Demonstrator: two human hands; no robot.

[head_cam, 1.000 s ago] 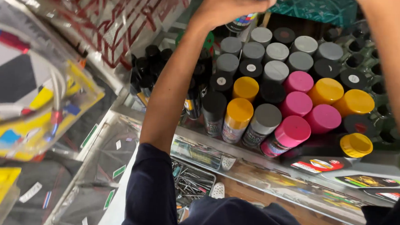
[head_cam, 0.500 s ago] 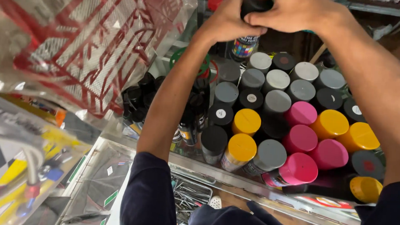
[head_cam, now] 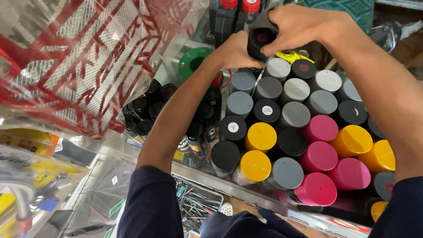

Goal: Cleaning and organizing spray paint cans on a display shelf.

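glass counter [head_cam: 246, 194] nearest me, screws in a tray beneath it. on it stand packed spray cans [head_cam: 287, 132], smooth plastic caps in grey, black, yellow and pink. further off, above their far row, my left hand [head_cam: 233, 51] and right hand [head_cam: 303, 28] have fingers clamped together on a black spray can [head_cam: 261, 38], tilted toward me. i judge it light, rigid, slick metal; best taken round the body. plastic-wrapped red panel [head_cam: 76, 51] on the left.
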